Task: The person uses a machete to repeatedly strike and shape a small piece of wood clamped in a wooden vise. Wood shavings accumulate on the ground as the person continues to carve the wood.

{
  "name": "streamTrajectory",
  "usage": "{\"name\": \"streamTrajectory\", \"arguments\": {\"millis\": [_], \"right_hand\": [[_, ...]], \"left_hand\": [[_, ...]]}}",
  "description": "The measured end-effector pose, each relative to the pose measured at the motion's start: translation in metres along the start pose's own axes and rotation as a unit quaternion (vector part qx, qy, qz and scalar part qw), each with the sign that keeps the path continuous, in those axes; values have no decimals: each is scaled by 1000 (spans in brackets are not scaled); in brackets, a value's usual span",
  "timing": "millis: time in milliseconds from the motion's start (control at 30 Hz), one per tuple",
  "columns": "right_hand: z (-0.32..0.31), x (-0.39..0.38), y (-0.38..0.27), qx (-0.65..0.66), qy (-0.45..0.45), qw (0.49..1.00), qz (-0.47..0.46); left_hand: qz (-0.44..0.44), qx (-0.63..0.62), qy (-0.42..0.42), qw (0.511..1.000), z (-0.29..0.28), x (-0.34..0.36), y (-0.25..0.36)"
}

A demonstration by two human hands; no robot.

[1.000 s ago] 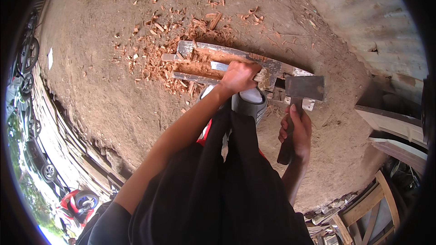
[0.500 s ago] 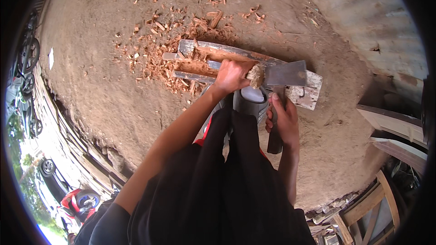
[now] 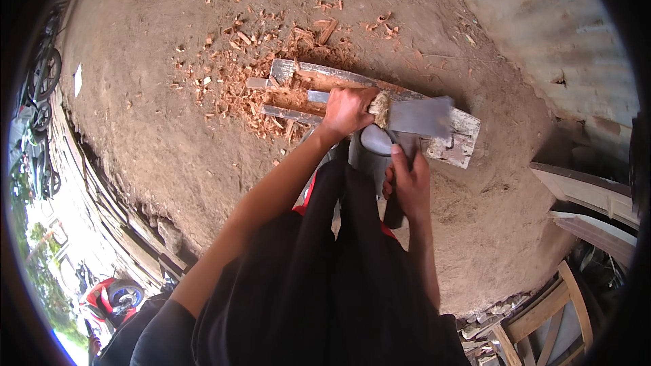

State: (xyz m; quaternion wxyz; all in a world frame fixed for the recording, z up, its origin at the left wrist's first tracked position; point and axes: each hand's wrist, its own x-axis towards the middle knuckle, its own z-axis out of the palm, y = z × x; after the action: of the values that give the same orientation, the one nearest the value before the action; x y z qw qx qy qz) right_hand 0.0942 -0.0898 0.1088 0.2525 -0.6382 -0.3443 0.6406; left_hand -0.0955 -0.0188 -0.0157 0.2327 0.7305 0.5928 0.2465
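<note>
My left hand (image 3: 348, 110) is closed around a chisel, its flat metal blade (image 3: 317, 96) pointing left into a hollowed groove in a weathered wooden plank (image 3: 454, 152). The chisel's frayed butt end (image 3: 382, 110) sticks out on the right side of my fist. In my right hand (image 3: 410, 186) is the dark handle of a hatchet-like tool with a broad, flat metal head (image 3: 420, 117), slightly blurred. That head is right beside the chisel's butt; whether they touch I cannot tell. Reddish wood chips lie in the groove. A foot in a grey shoe (image 3: 376, 141) is beside the plank.
Wood chips (image 3: 237, 81) are scattered over the dirt floor (image 3: 163, 156) around the plank's left end. A corrugated metal sheet (image 3: 549, 34) stands at the far right. Wooden boards (image 3: 590, 196) and a wooden frame (image 3: 542, 312) lie at right. Motorcycles (image 3: 112, 298) stand at left.
My right hand has moved left with the hatchet-like tool, bringing its head up to the chisel's butt. My left hand keeps its hold on the chisel in nearly the same place.
</note>
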Motion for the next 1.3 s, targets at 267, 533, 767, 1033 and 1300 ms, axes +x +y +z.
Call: {"name": "streamTrajectory", "arguments": {"millis": [267, 533, 767, 1033, 1300], "right_hand": [[-4, 3, 3, 14, 30, 999, 19], [0, 1, -7, 113, 74, 990, 49], [-18, 5, -25, 89, -2, 990, 114], [-10, 7, -17, -11, -19, 994, 104], [6, 6, -9, 45, 28, 997, 63]], "left_hand": [[-14, -14, -3, 1000, 1, 4, 3], [-54, 4, -59, 997, -3, 6, 5], [-31, -3, -57, 998, -7, 2, -3], [1, -23, -78, 997, -5, -12, -6], [-41, 38, -82, 995, -6, -6, -6]]}}
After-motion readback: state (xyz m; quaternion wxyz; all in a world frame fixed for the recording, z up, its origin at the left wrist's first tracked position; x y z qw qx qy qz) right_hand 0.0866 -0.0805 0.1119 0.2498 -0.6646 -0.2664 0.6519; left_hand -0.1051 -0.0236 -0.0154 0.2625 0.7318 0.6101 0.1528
